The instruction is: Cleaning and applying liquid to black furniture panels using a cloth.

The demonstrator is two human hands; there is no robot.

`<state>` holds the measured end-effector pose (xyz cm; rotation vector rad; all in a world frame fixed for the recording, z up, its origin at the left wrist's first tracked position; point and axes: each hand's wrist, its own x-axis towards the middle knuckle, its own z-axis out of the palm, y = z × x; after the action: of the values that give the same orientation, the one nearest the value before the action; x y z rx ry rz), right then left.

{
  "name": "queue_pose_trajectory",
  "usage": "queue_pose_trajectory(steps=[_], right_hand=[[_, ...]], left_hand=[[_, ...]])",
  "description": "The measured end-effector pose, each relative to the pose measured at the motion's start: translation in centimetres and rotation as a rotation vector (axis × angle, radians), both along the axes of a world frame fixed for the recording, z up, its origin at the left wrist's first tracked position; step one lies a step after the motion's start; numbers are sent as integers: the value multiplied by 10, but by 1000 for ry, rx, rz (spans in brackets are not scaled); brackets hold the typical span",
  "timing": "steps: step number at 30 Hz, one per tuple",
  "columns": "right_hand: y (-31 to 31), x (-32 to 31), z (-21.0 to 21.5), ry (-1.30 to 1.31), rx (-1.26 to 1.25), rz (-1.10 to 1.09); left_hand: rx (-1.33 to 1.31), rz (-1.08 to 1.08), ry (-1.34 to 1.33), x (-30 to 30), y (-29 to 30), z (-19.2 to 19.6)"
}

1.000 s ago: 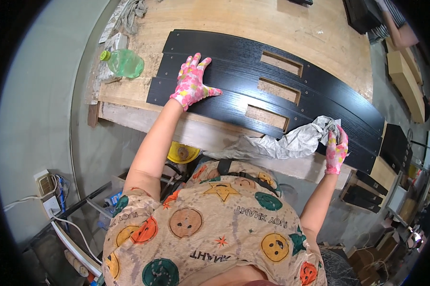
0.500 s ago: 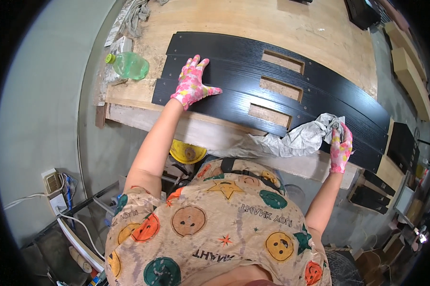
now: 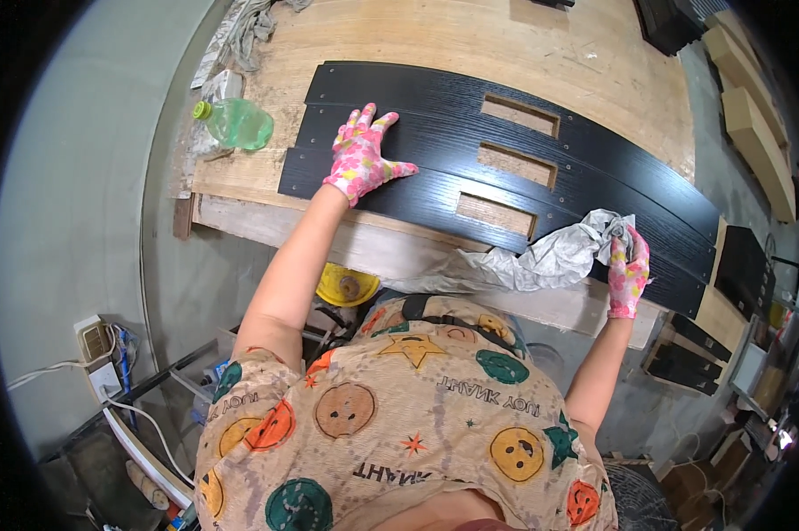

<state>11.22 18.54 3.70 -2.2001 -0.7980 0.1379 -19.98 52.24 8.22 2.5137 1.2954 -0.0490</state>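
Observation:
Three black wood-grain panels [image 3: 417,137], each with a rectangular cutout, lie side by side on the workbench [image 3: 399,35]. My left hand [image 3: 364,159], in a pink flowered glove, rests flat on the panels' left part with fingers spread. At the right part, my right hand [image 3: 628,273], gloved the same way, is closed on a crumpled grey-white cloth [image 3: 559,257]. The cloth touches the nearest panel, and its long end trails left along the bench's front edge. Part of the right hand's grip is hidden by the cloth.
A green-tinted plastic bottle [image 3: 238,124] lies left of the panels. Rags [image 3: 250,35] sit at the far left corner. Black pieces [image 3: 743,273] stand at the right end, with pale wooden blocks [image 3: 758,133] beyond. Below the bench is a yellow round object [image 3: 344,285].
My left hand has shifted very slightly right across the panels. My right hand keeps its hold on the cloth in nearly the same place. The whole view has drifted a little.

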Motion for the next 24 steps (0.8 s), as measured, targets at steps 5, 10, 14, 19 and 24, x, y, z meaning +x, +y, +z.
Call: queue_pose_trajectory(steps=[5,10,14,19,24], right_hand=[[9,-8,12,-120,-99,28],[13,-22,21,-196,45,28],[-19,28,32,-114,215,-455],[10,105,18,-522,-175,-398],[87,-26,-6,-524,-303,-106]], left_hand=[[45,-15,46,-5,2,-1],[70,-72,45,3,-2,3],[217,-92,-248,6,22,-9],[370,-269,-385,132,27,-46],[429,-261,-203,162,6,-42]])
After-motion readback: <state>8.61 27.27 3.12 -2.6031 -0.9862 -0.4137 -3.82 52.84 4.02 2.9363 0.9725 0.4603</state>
